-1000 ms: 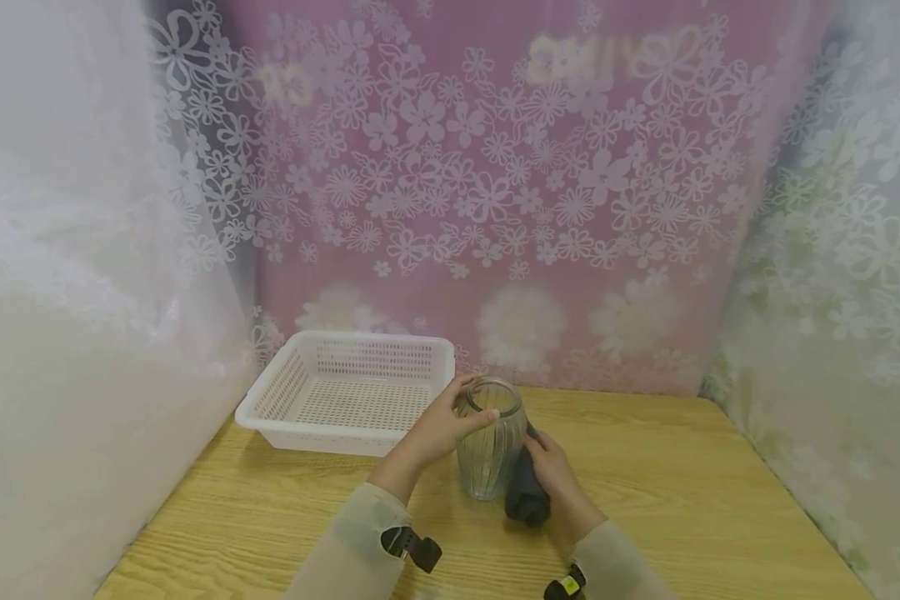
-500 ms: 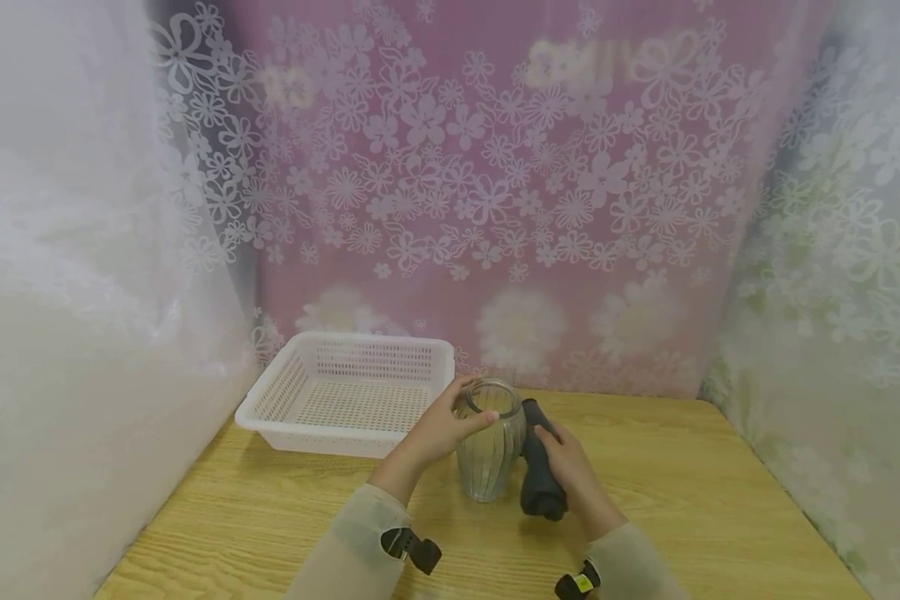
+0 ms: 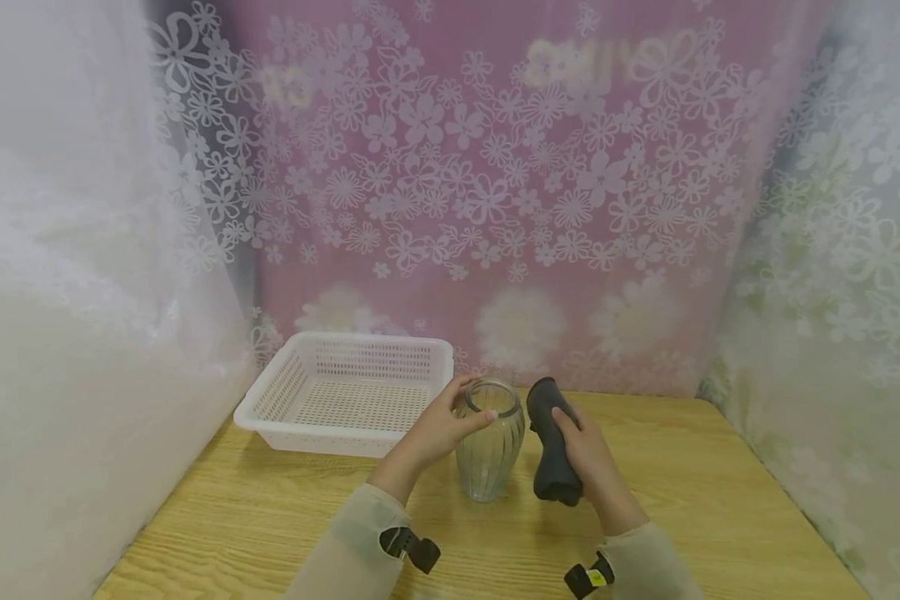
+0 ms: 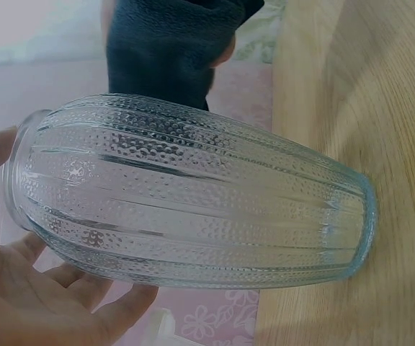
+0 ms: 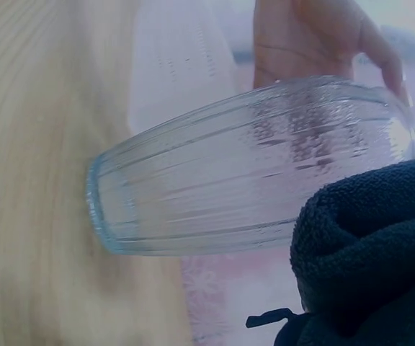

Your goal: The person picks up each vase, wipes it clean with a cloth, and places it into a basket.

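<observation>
A clear ribbed glass vase (image 3: 489,458) stands upright on the table, its dimpled wall plain in the left wrist view. My left hand (image 3: 437,427) grips it near the neck, thumb on the near side of the rim and fingers round the far left side. To the right, my right hand (image 3: 591,454) holds a dark grey terry cloth (image 3: 553,454), bunched into a thick roll and tilted. In the head view a narrow gap separates cloth and vase. The right wrist view shows the cloth's folds (image 5: 366,252) in front of the vase mouth.
A white perforated plastic basket (image 3: 315,435) sits at the back left, just behind my left hand. The wooden table (image 3: 682,500) is bounded by a pink flowered curtain (image 3: 495,208) behind and pale sheets on both sides. Black straps circle both wrists.
My right hand has moved right and slightly up with the cloth, which was against the vase's right side and is now apart from it. The left hand and vase have stayed put.
</observation>
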The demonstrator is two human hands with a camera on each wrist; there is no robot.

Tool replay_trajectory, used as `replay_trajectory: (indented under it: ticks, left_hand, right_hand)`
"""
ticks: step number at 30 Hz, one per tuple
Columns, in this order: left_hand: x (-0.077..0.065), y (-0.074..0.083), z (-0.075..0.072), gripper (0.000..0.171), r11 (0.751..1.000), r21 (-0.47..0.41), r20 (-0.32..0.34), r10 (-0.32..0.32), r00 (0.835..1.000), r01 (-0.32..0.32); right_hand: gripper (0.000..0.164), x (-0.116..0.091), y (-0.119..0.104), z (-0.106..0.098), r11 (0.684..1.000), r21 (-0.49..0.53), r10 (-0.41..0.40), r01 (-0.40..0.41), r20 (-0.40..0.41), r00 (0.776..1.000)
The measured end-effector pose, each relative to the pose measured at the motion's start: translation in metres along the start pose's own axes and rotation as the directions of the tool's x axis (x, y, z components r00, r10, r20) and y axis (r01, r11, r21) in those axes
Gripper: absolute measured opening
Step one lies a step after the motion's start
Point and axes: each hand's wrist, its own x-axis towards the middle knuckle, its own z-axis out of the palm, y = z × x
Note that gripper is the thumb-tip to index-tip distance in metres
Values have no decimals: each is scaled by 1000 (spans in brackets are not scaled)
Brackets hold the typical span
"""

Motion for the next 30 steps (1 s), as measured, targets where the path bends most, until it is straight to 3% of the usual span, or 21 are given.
replay_trajectory:
  ticks: [12, 23, 26, 30]
  left_hand:
    - [1, -1, 0, 74, 1000, 1, -10, 5, 1000, -5]
    - [1, 0, 0, 74, 1000, 3, -2, 0, 1000, 0]
    - [0, 0, -1, 73, 1000, 6, -2, 2, 1000, -2]
    - [0, -1, -1, 74, 1000, 12, -6, 1, 1000, -1]
  right_hand:
    - [76, -11, -22, -2, 998, -38, -53, 51, -42, 998]
    - [67, -23, -43, 3, 979, -24, -205, 204, -114, 972]
    - [62, -22, -44, 7, 958, -62, -284, 278, -133, 949]
    - [53, -16, -41, 17, 891, -143, -451, 431, -170, 876]
